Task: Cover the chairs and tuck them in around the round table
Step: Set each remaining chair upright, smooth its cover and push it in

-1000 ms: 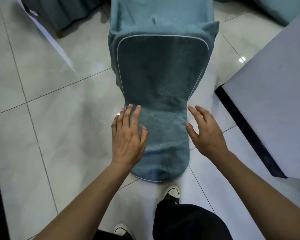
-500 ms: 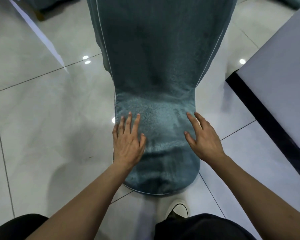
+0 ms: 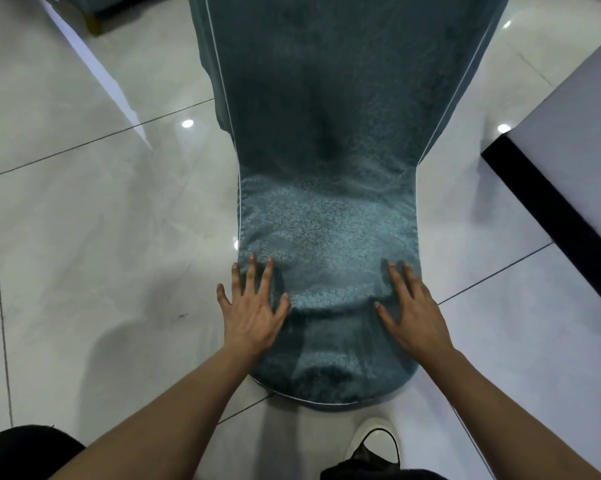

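Head view, single camera, looking down.

Item: chair cover (image 3: 326,140), teal patterned cloth with pale piping, already drawn over the chair back; it fills the middle of the view from the far edge to its rounded top near me.

Item: left hand (image 3: 252,315). Fingers spread wide and straight, palm flat on the near-left edge of the cover. It holds nothing; it presses only.

Item: right hand (image 3: 413,315). Fingers straight and close together, laid flat on the near-right side of the cover, pressing; no pinch, nothing held.

Item: worktop (image 3: 565,161), pale surface with a dark edge, at the far right, apart from the chair. I judge this to be the table of the task, though no round edge shows.

Item: tiled floor (image 3: 84,237), glossy. One shoe (image 3: 373,445) shows at the near edge.

Step in hand, as I judge it: smoothing the cover onto the chair back. To do it well I would press evenly with both palms, work the folds between my hands outward, and keep the piping aligned with the frame edges before pushing the chair toward the worktop.
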`<state>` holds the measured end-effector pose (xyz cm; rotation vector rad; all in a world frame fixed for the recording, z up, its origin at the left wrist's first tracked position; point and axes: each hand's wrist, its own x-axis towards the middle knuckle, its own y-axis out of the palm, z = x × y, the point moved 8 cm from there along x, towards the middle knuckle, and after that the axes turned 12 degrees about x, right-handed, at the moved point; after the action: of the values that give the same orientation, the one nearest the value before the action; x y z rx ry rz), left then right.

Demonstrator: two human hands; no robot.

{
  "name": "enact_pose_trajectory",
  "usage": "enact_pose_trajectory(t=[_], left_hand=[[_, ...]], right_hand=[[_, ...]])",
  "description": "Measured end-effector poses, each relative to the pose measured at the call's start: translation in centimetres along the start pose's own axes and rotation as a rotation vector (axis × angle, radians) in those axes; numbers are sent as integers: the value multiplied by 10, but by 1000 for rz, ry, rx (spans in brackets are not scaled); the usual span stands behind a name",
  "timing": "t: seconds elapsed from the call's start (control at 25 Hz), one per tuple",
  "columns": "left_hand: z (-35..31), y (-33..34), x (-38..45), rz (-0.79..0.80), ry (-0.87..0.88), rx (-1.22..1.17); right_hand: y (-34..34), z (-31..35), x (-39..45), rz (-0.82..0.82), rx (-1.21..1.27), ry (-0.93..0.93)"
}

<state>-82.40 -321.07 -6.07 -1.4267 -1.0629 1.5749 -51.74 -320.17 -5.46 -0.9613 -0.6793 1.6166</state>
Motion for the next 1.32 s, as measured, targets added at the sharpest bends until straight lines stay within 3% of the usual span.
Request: enact_pose_trajectory(t=[0.32,0.64,0.88,1.32], left_hand=[[12,38,-1,140,-6,-78],[22,39,2,155,-66,-356],[30,39,4,197,-79,-491],[61,-30,-39,156,-163,-368]], right_hand=[[13,-36,-3,-5,95,291],[17,-48,3,4,378,420],[23,-48,7,30,456,446],[-20,11,-32,-150,511,379]])
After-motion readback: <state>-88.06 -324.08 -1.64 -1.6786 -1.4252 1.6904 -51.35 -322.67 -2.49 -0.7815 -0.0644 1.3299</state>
